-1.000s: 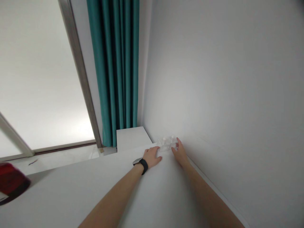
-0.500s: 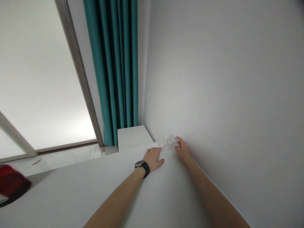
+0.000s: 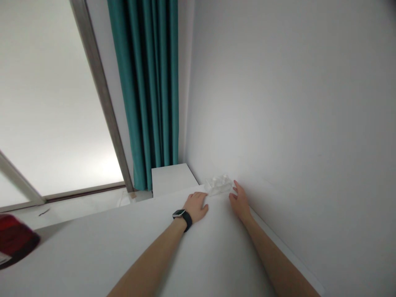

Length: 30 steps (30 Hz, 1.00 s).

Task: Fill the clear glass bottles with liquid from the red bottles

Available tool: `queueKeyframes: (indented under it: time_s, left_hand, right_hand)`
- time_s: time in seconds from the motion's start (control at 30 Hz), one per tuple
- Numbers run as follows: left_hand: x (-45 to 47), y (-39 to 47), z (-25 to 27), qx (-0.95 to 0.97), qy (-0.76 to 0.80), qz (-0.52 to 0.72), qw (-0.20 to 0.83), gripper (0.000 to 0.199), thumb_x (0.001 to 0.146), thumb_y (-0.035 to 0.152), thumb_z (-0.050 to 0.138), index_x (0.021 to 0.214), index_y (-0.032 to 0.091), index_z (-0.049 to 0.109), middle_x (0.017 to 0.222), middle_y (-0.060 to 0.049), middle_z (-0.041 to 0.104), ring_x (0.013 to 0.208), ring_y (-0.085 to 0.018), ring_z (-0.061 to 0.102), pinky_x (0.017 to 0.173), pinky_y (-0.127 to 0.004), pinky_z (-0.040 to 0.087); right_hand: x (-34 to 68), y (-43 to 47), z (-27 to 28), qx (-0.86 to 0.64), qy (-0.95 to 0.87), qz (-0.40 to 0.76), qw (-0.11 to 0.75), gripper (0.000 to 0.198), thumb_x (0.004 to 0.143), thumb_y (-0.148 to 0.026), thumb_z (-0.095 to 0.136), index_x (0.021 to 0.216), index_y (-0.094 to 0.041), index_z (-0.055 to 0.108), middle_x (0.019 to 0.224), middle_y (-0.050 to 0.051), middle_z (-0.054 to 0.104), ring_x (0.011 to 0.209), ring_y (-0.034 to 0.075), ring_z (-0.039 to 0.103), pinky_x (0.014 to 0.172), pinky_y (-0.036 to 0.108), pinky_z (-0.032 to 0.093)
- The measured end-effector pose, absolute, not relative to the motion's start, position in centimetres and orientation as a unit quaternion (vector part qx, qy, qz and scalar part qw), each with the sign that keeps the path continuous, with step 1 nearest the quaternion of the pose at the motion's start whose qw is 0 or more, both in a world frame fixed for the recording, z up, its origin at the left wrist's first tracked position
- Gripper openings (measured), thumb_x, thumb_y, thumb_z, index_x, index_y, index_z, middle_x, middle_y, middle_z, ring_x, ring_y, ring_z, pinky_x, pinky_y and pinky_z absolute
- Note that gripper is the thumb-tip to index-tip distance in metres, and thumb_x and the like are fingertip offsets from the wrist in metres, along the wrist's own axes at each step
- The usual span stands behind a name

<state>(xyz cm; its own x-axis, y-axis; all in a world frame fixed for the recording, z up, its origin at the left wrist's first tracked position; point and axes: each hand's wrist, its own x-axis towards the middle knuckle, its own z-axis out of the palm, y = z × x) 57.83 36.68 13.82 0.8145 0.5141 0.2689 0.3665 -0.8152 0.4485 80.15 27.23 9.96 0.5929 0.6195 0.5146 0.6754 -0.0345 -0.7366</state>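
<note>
A clear plastic piece with raised bumps, like a moulded tray or packaging [image 3: 219, 185], lies at the far end of the white surface [image 3: 123, 239], against the wall. My left hand [image 3: 196, 206], with a dark-strapped watch [image 3: 183, 216] on its wrist, rests palm down just left of it. Its fingers are stretched out and hold nothing. On the right side of the plastic, my right hand [image 3: 240, 202] has its fingers apart. Its fingertips are close to the plastic's edge; whether they touch it I cannot tell.
A plain wall [image 3: 278, 103] runs along the right of the surface. Past its far edge stands a white box-shaped unit [image 3: 173, 177], below a green curtain [image 3: 148, 95]. A red and black object [image 3: 17, 239] lies at the left. Behind it is a large framed window [image 3: 55, 103].
My right hand has drawn slightly back from the plastic piece and its fingers have opened. My left hand has shifted a little to the left. The view has moved slightly.
</note>
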Motion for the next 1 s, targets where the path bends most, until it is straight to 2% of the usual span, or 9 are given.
queueKeyframes:
  time_s: [0.17, 0.3, 0.67, 0.8, 0.9, 1.0]
  left_hand:
    - [55.7, 35.8, 15.4, 0.933, 0.241, 0.207, 0.169, 0.029, 0.085, 0.017, 0.053, 0.112, 0.020, 0.061, 0.116, -0.010, 0.065, 0.112, -0.029, 0.055, 0.100, -0.045, 0.036]
    - [53.1, 35.1, 17.3, 0.935, 0.245, 0.212, 0.146, 0.021, 0.086, 0.018, 0.053, 0.105, 0.019, 0.062, 0.110, -0.010, 0.065, 0.108, -0.029, 0.055, 0.097, -0.045, 0.036]
    - [40.3, 34.0, 21.4, 0.920, 0.293, 0.230, 0.118, 0.014, 0.087, 0.018, 0.053, 0.095, 0.018, 0.064, 0.101, -0.008, 0.068, 0.100, -0.027, 0.060, 0.088, -0.040, 0.042]
    - [34.5, 33.5, 22.0, 0.902, 0.328, 0.255, 0.120, 0.014, 0.086, 0.016, 0.052, 0.093, 0.018, 0.063, 0.096, -0.007, 0.069, 0.094, -0.024, 0.063, 0.085, -0.037, 0.045]
    - [30.3, 32.6, 22.1, 0.888, 0.351, 0.271, 0.125, 0.013, 0.087, 0.017, 0.050, 0.093, 0.019, 0.062, 0.090, -0.005, 0.068, 0.087, -0.022, 0.064, 0.081, -0.033, 0.047]
    - [26.6, 31.3, 21.9, 0.875, 0.374, 0.279, 0.128, 0.015, 0.089, 0.017, 0.047, 0.094, 0.019, 0.061, 0.084, -0.003, 0.068, 0.077, -0.019, 0.065, 0.074, -0.030, 0.049]
  right_hand:
    - [78.5, 25.4, 10.6, -0.715, -0.452, -0.043, 0.532, 0.059, 0.080, -0.025, 0.051, 0.139, -0.022, 0.045, 0.126, 0.015, 0.054, 0.104, 0.027, 0.061, 0.082, 0.047, 0.057]
    - [75.4, 24.9, 11.8, -0.694, -0.473, -0.024, 0.543, 0.055, 0.081, -0.027, 0.050, 0.136, -0.021, 0.045, 0.125, 0.016, 0.054, 0.102, 0.027, 0.061, 0.079, 0.046, 0.057]
    - [61.5, 26.7, 16.0, -0.618, -0.538, 0.119, 0.561, 0.052, 0.085, -0.029, 0.045, 0.136, -0.021, 0.040, 0.125, 0.014, 0.055, 0.099, 0.021, 0.066, 0.080, 0.038, 0.057]
    - [55.6, 27.3, 17.1, -0.581, -0.582, 0.182, 0.539, 0.051, 0.087, -0.029, 0.046, 0.137, -0.023, 0.041, 0.120, 0.011, 0.059, 0.091, 0.019, 0.067, 0.079, 0.036, 0.057]
    - [51.7, 27.2, 17.5, -0.547, -0.624, 0.232, 0.507, 0.047, 0.085, -0.027, 0.049, 0.132, -0.023, 0.049, 0.112, 0.008, 0.064, 0.082, 0.016, 0.068, 0.077, 0.034, 0.056]
    - [48.3, 26.6, 17.4, -0.510, -0.666, 0.279, 0.467, 0.037, 0.081, -0.025, 0.055, 0.117, -0.023, 0.062, 0.094, 0.004, 0.070, 0.073, 0.016, 0.067, 0.071, 0.031, 0.056]
